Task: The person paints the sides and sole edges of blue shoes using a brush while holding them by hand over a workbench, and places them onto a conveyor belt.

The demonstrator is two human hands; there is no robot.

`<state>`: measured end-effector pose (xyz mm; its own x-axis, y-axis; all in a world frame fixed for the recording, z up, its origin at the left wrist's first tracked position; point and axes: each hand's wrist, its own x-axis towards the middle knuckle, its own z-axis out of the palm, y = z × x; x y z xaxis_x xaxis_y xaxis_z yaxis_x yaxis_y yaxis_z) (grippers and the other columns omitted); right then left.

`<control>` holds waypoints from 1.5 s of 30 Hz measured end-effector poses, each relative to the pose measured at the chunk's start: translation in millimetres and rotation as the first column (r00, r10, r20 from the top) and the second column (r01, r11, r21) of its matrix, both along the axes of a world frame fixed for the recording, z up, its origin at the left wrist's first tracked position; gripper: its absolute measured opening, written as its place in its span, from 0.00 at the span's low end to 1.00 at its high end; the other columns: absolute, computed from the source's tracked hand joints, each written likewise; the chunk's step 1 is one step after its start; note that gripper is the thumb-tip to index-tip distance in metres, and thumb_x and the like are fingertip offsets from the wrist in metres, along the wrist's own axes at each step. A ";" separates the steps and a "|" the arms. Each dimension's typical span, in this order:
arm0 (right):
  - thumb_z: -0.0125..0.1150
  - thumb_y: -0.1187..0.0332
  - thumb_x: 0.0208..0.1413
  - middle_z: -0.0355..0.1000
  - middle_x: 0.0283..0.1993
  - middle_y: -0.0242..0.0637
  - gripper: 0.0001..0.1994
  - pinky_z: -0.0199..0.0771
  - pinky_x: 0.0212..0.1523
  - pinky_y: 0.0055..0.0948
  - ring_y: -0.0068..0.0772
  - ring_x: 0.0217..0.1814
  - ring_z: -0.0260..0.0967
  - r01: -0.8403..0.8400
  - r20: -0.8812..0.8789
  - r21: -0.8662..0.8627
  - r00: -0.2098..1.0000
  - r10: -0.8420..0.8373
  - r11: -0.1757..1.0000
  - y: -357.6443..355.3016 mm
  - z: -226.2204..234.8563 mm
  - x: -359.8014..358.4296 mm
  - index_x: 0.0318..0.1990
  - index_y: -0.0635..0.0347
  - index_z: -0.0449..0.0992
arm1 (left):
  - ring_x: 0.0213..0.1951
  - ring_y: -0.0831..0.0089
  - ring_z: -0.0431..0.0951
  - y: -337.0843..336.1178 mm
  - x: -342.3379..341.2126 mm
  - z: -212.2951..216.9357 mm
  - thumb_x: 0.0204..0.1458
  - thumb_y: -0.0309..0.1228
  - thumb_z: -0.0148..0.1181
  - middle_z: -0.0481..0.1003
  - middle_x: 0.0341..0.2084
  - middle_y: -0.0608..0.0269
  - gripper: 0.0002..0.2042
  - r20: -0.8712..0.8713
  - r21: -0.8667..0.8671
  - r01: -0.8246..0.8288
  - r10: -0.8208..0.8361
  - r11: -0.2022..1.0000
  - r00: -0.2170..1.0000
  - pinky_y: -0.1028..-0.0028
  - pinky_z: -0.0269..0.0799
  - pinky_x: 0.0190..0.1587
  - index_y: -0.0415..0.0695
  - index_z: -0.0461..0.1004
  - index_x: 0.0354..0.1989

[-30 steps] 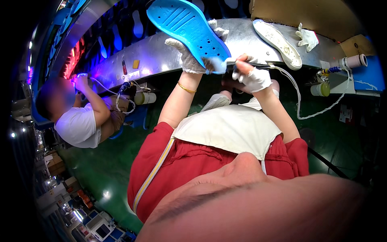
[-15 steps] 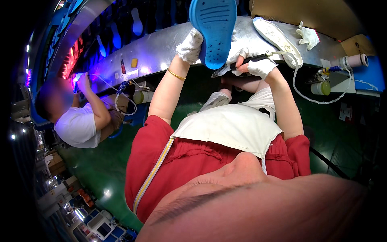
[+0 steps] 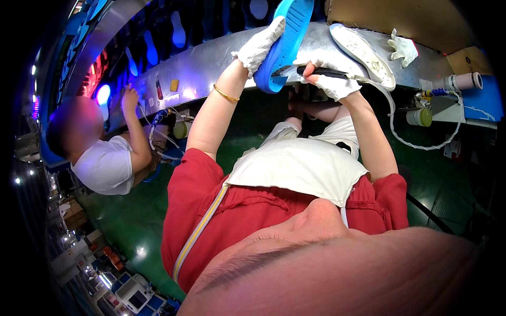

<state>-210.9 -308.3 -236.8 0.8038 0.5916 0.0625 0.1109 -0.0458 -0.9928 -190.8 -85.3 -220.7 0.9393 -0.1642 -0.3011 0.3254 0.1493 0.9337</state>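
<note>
My left hand (image 3: 261, 46), in a white fingerless-type glove, grips the side of a blue shoe sole (image 3: 291, 36). The sole is tilted over the bench edge, one end pointing down toward me. My right hand (image 3: 333, 84), gloved with some fingertips bare, is closed around a black-handled tool (image 3: 332, 72) with a pale hose running from its rear. The tool's tip lies at the lower end of the blue sole; its exact shape is blurred. Beside my right hand, a white sole (image 3: 362, 57) and a white cloth-like piece (image 3: 322, 57) lie on the bench.
The metal bench (image 3: 211, 66) curves across, with a loose white glove (image 3: 404, 48) and a yellow block (image 3: 174, 85). Soles (image 3: 179, 30) line a rack behind it. A cardboard box (image 3: 406, 21) stands back right. The hose (image 3: 394, 124) loops down right. A co-worker (image 3: 105, 163) sits left.
The blue sole has turned from face-on to tilted sideways, and my left hand has shifted up along it. The tool's tip now meets the sole's lower end. The co-worker's arm has moved.
</note>
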 end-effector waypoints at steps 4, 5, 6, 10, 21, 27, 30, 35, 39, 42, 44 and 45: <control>0.59 0.75 0.48 0.72 0.32 0.32 0.03 0.69 0.40 0.23 0.23 0.37 0.68 -0.082 -0.238 -0.046 0.969 0.069 0.996 1.2 -2.7 3.5 0.32 0.57 0.75 | 0.42 0.64 0.77 -1.6 1.8 5.4 0.48 0.63 0.55 0.74 0.44 0.51 0.38 -0.018 0.118 0.041 -0.040 0.992 0.999 0.68 0.77 0.42 0.42 0.67 0.58; 0.59 0.75 0.49 0.72 0.32 0.33 0.03 0.70 0.40 0.23 0.23 0.37 0.68 -0.098 -0.151 0.071 0.983 0.107 0.993 -0.8 -2.9 5.5 0.32 0.58 0.75 | 0.43 0.61 0.77 -2.2 1.6 6.5 0.46 0.65 0.54 0.74 0.46 0.48 0.40 -0.024 0.148 0.060 -0.057 0.987 0.998 0.66 0.77 0.43 0.42 0.66 0.59; 0.59 0.75 0.49 0.72 0.33 0.33 0.03 0.70 0.40 0.23 0.23 0.37 0.68 -0.129 -0.084 0.124 0.987 0.140 0.984 -2.4 -2.2 9.8 0.32 0.58 0.75 | 0.45 0.59 0.76 -2.4 1.3 8.1 0.46 0.65 0.54 0.72 0.49 0.47 0.42 -0.076 0.162 0.075 -0.063 0.984 0.995 0.66 0.76 0.45 0.42 0.64 0.61; 0.61 0.71 0.49 0.72 0.37 0.34 0.03 0.71 0.43 0.29 0.30 0.39 0.69 -0.006 0.247 -0.099 0.969 0.031 0.995 -5.9 0.0 24.1 0.32 0.56 0.76 | 0.51 0.55 0.73 -3.8 -2.2 12.7 0.46 0.66 0.54 0.68 0.54 0.45 0.44 0.026 0.139 0.064 -0.068 0.988 0.997 0.63 0.75 0.49 0.42 0.60 0.63; 0.68 0.72 0.48 0.73 0.33 0.31 0.09 0.71 0.41 0.21 0.21 0.37 0.71 0.133 0.063 0.139 0.988 -0.142 0.981 -23.9 16.8 5.0 0.35 0.57 0.74 | 0.61 0.59 0.62 42.6 -24.4 -1.9 0.49 0.69 0.42 0.65 0.58 0.52 0.42 0.244 -0.566 -0.127 0.312 0.815 0.918 0.55 0.62 0.61 0.45 0.61 0.61; 0.67 0.76 0.49 0.74 0.33 0.33 0.10 0.73 0.36 0.20 0.22 0.33 0.73 0.214 -0.137 0.282 0.974 -0.182 0.935 -11.5 -11.9 -18.8 0.38 0.60 0.73 | 0.50 0.49 0.74 20.9 -55.6 -55.1 0.53 0.50 0.50 0.71 0.51 0.41 0.33 -0.248 -0.840 -0.193 -0.043 0.508 0.968 0.49 0.68 0.55 0.33 0.64 0.58; 0.66 0.76 0.49 0.74 0.33 0.33 0.10 0.72 0.35 0.19 0.22 0.31 0.72 0.275 -0.182 0.355 0.958 -0.222 0.894 -11.9 -24.4 -21.8 0.38 0.61 0.72 | 0.53 0.48 0.71 -4.1 -78.3 -70.2 0.50 0.42 0.51 0.67 0.55 0.43 0.32 0.011 -0.908 0.024 -0.033 0.419 0.999 0.51 0.64 0.59 0.34 0.60 0.60; 0.70 0.70 0.47 0.73 0.31 0.32 0.10 0.72 0.35 0.23 0.23 0.32 0.71 0.446 -0.041 0.297 0.889 -0.456 0.844 -6.2 -20.6 -10.6 0.36 0.60 0.75 | 0.53 0.53 0.71 -42.5 -87.8 -59.1 0.53 0.57 0.53 0.67 0.55 0.47 0.36 0.002 -0.911 0.033 -0.075 0.410 0.997 0.54 0.68 0.57 0.44 0.57 0.64; 0.66 0.74 0.51 0.74 0.33 0.33 0.08 0.73 0.38 0.21 0.19 0.33 0.72 0.376 0.285 0.215 0.859 -0.426 0.901 3.0 -13.8 -25.0 0.38 0.61 0.73 | 0.50 0.58 0.74 -59.8 -93.7 -53.0 0.52 0.59 0.53 0.70 0.53 0.54 0.34 -0.064 -0.785 -0.089 0.063 0.613 0.996 0.59 0.73 0.53 0.48 0.61 0.62; 0.63 0.77 0.51 0.74 0.35 0.35 0.08 0.73 0.38 0.22 0.21 0.34 0.72 0.166 0.107 0.362 0.970 -0.218 0.917 2.8 -13.4 -46.8 0.39 0.61 0.72 | 0.53 0.58 0.71 -60.2 -93.0 -54.4 0.53 0.62 0.48 0.68 0.55 0.54 0.36 -0.067 -0.818 -0.079 0.042 0.569 0.997 0.58 0.71 0.55 0.49 0.58 0.63; 0.64 0.77 0.50 0.74 0.31 0.33 0.10 0.73 0.34 0.19 0.20 0.31 0.72 0.112 0.024 0.465 0.990 -0.139 0.878 2.3 -12.4 -51.7 0.40 0.60 0.73 | 0.54 0.56 0.69 -57.5 -91.2 -54.5 0.53 0.64 0.44 0.66 0.56 0.53 0.38 -0.047 -0.822 -0.069 0.054 0.565 0.997 0.57 0.69 0.57 0.49 0.56 0.64; 0.64 0.76 0.51 0.74 0.32 0.34 0.10 0.74 0.35 0.20 0.20 0.31 0.72 0.166 -0.055 0.478 0.986 -0.159 0.862 0.0 -11.3 -52.8 0.40 0.59 0.73 | 0.54 0.56 0.69 -57.0 -89.6 -53.9 0.53 0.64 0.44 0.66 0.56 0.52 0.38 -0.044 -0.802 -0.079 0.073 0.592 0.996 0.57 0.69 0.57 0.49 0.56 0.64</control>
